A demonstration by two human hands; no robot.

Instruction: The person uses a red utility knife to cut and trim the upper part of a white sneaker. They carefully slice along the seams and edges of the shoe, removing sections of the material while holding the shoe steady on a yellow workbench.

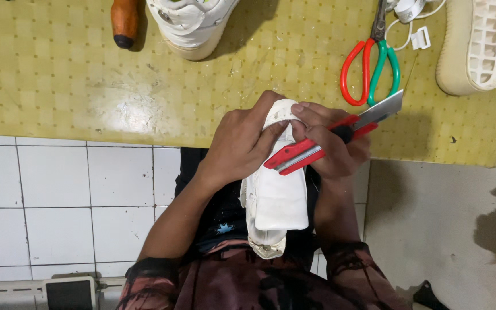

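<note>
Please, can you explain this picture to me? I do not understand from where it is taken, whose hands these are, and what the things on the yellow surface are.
There is one picture, taken by a camera worn on a person's head, looking down at that person's own two hands. No machine is involved.

The left hand grips a white shoe upper, held over the lap. The right hand holds a red utility knife with its blade pushed out, and its fingers also touch the top of the upper.

On the yellow table lie scissors with red and green handles, a white shoe, a pale shoe sole turned underside up, a small white clip on a cord, and a brown wooden handle. Below the table you see white floor tiles.
</note>
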